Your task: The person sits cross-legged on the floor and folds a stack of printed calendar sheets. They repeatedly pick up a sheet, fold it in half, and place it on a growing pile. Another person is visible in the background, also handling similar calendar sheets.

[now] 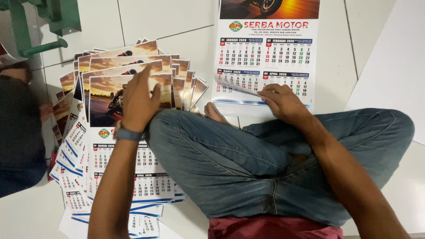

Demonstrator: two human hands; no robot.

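The single printed wall-calendar sheet (268,53), white paper with a sunset motorcycle photograph at its top and month grids below, lies flat on the white tiled floor (177,17) in the upper middle of the frame. The right hand (283,102) rests on its lower edge, fingers curled with the tips pinching and lifting the bottom margin; it grips that edge lightly, not closed into a fist. The left hand (139,99) lies open, palm down, fingers spread on the topmost sheet of the fanned stack of identical calendar sheets (110,132) at left of centre. Judged from this, the step in hand is sorting or gathering sheets one at a time between the single sheet and the stack; the next move calls for a clean peel of one sheet without creasing its corner. The person's crossed legs in blue jeans (265,163) fill the lower centre and lie between the two hands, narrowing the passage. Open floor shows at upper centre. A green metal frame (40,26) stands at upper left, and a dark-clothed figure (17,132) sits at the left edge, touching the stack's margin.
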